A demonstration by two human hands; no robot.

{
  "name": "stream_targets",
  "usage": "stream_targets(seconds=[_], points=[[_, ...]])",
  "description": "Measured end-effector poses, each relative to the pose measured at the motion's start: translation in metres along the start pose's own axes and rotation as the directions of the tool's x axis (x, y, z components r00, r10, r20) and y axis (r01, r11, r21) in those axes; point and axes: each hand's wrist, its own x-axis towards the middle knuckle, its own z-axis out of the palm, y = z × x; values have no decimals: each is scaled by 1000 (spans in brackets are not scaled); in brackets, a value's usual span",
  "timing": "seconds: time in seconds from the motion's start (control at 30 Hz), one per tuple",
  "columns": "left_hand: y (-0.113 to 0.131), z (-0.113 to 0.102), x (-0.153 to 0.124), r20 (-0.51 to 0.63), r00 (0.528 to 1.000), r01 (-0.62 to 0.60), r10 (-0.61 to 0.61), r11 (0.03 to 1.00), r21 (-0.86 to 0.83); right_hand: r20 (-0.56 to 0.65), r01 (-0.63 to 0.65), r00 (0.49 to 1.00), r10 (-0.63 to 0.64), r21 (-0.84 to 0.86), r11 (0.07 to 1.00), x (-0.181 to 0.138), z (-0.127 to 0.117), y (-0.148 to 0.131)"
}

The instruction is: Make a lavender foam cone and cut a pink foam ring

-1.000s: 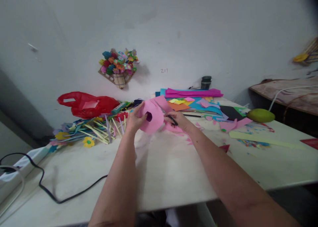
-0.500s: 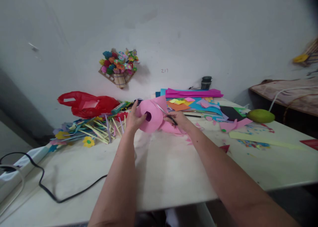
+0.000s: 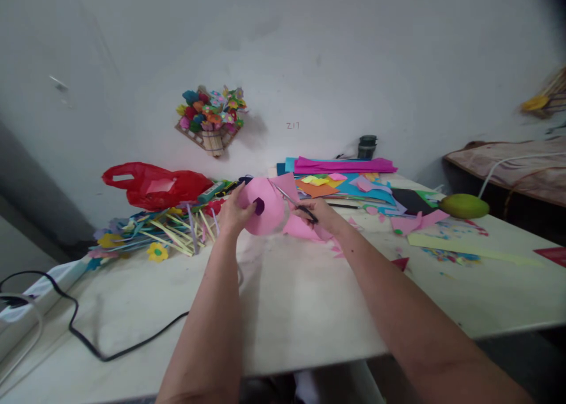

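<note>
Pink paper [image 3: 270,215], rounded along its lower edge, is pinched in my left hand [image 3: 236,211]. My left thumb lies on a small dark purple piece [image 3: 259,206] at the paper's middle. My right hand [image 3: 319,214] grips scissors [image 3: 305,209] by their black handle, and the blades point up and left at the pink paper's upper edge. A pink strip hangs off the right of the blades. Below the scissors lies another piece of pink paper [image 3: 303,230] on the table.
Paper flowers and strips [image 3: 177,230] lie left, below a red plastic bag [image 3: 154,186]. Coloured sheets [image 3: 345,166] are stacked at the back. A green mango-like fruit [image 3: 464,206] and paper scraps [image 3: 451,256] lie right. A black cable [image 3: 132,348] crosses the left side.
My left hand and the pink paper have shifted slightly left. The cut strip now stands farther apart from the rounded piece, and the scissor blades reach up along its edge.
</note>
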Motion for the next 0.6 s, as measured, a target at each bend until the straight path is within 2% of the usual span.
stream_targets(seconds=[0.5,0.6], points=[[-2,0,1,62,994,-88,87,996,9,79,33,996,-32,-12,999,-5,1,-6],[-2,0,1,69,995,-77,76,997,11,66,0,998,0,-2,1000,-5,3,-7]])
